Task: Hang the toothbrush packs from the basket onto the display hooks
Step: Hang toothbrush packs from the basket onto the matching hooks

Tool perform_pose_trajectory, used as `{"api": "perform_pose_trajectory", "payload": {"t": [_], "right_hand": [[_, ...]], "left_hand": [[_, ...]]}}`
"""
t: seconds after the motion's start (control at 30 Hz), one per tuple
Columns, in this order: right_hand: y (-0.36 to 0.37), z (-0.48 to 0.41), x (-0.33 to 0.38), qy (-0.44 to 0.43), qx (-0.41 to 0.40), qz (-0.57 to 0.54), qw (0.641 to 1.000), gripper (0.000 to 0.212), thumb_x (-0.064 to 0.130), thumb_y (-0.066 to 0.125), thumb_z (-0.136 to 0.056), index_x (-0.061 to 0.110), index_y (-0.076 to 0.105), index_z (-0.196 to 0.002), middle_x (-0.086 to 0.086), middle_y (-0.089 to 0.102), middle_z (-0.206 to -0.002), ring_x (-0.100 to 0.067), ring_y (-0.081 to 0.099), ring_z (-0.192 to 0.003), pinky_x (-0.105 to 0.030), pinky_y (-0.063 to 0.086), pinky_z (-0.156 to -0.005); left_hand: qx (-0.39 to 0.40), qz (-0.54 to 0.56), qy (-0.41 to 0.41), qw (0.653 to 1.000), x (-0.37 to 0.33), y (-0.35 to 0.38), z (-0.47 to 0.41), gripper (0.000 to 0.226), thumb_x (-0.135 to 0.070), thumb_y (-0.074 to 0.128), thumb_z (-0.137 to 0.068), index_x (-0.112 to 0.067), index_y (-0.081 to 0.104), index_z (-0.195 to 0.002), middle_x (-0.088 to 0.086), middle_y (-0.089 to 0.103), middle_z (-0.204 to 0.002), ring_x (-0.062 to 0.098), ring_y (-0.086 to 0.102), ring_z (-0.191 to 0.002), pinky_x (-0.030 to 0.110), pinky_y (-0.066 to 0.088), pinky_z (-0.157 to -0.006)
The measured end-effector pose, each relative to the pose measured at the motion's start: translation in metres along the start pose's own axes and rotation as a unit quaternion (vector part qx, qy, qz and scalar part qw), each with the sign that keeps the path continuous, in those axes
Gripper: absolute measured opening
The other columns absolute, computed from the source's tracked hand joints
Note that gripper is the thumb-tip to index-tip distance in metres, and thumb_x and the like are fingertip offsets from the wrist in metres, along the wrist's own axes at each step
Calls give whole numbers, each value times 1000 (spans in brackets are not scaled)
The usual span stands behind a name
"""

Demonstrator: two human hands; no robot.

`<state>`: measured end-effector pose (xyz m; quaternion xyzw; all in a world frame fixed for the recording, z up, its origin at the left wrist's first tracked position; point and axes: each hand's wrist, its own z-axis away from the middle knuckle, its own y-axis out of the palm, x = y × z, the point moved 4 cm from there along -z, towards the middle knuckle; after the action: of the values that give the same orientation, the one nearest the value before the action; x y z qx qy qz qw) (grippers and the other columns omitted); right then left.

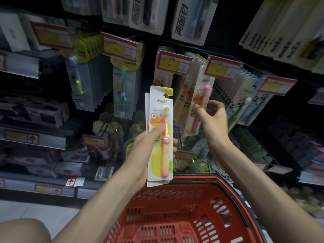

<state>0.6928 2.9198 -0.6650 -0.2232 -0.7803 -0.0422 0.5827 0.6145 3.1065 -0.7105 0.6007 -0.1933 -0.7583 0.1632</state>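
Note:
My left hand (149,142) grips a small stack of toothbrush packs (160,120), held upright above the basket; the front pack has a yellow and pink brush and a frog cartoon. My right hand (213,118) holds another frog pack (199,106) with a pink brush, tilted, its top near the hook under a red and yellow price tag (222,67). Similar packs (182,99) hang just left of it. The red plastic basket (228,190) sits below my arms, and its visible floor looks bare.
Dark display wall with many hanging toothbrush packs: yellow-topped ones (87,48) at the left, panda packs (245,106) at the right, larger packs (191,18) above. Boxed goods (35,113) fill the left shelves. My knee (22,230) shows at the bottom left.

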Motion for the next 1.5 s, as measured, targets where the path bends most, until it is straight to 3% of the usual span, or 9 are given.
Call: {"api": "perform_pose_trajectory", "payload": {"t": [0.27, 0.37, 0.53, 0.7, 0.97, 1.17, 1.23, 1.33, 1.5], "right_hand": [[-12, 23, 6, -23, -28, 67, 997, 55, 36, 72, -95, 26, 45, -141, 3, 54, -131, -7, 55, -115, -20, 42, -96], [-17, 46, 12, -48, -42, 68, 996, 41, 36, 70, -97, 27, 54, -133, 6, 52, -129, 10, 53, -105, -7, 40, -93], [-4, 70, 12, 46, 124, -18, 991, 22, 38, 73, -94, 20, 77, -106, 0, 77, -101, -9, 71, -92, -28, 57, -84], [3, 74, 9, 155, 186, -162, 956, 21, 24, 71, -96, 9, 76, -110, -22, 75, -113, -30, 72, -93, -47, 58, -91], [4, 69, 16, 137, 211, -164, 954, 32, 30, 78, -88, 8, 74, -110, -13, 78, -110, -29, 74, -101, -53, 54, -101], [-2, 58, 24, 125, 138, -222, 957, 34, 20, 69, -98, -4, 64, -121, -16, 77, -108, -23, 73, -89, -36, 62, -77], [-7, 51, 27, 115, 112, -215, 963, 36, 20, 68, -99, -2, 62, -127, -18, 76, -113, -25, 71, -92, -39, 60, -79], [-12, 43, 28, 105, 99, -205, 968, 34, 21, 67, -100, 2, 63, -128, -15, 76, -114, -29, 64, -91, -39, 56, -79], [-18, 28, 30, 65, 67, -154, 984, 35, 12, 65, -101, 7, 59, -135, -3, 78, -104, -12, 68, -84, -35, 52, -77]], "left_hand": [[6, -18, 6, 1000, 2, 2, 1, 32, -35, 66, -98, -8, 73, -114, 22, 77, -105, 26, 73, -77, 40, 62, -72], [8, -20, 16, 1000, 2, 3, 1, 26, -32, 70, -95, -10, 75, -110, 22, 78, -104, 27, 74, -78, 41, 62, -74], [8, -2, 36, 999, 4, 8, 3, 35, -28, 77, -89, 4, 74, -102, 17, 70, -90, 41, 59, -79, 46, 49, -77], [5, -5, 45, 999, 6, 10, 2, 31, -27, 79, -86, 1, 77, -101, 16, 68, -85, 37, 62, -81, 50, 50, -78], [17, 8, 56, 998, 7, 12, 2, 26, -24, 78, -88, -3, 79, -103, 14, 72, -84, 31, 69, -74, 37, 61, -64], [48, -38, 31, 998, 10, 14, 6, 37, -34, 78, -89, -3, 75, -108, 24, 74, -82, 37, 66, -59, 31, 50, -42], [3, -52, 52, 997, 12, 7, 1, 38, -35, 82, -83, -3, 76, -102, 9, 72, -76, 33, 67, -68, 38, 55, -53], [-16, -36, 48, 998, 12, 6, -1, 31, -29, 82, -86, -5, 78, -106, 22, 78, -94, 39, 76, -88, 55, 63, -83], [-26, -38, 47, 998, 9, 5, 0, 24, -25, 78, -91, -9, 76, -108, 17, 80, -94, 30, 77, -84, 48, 64, -84]]}}
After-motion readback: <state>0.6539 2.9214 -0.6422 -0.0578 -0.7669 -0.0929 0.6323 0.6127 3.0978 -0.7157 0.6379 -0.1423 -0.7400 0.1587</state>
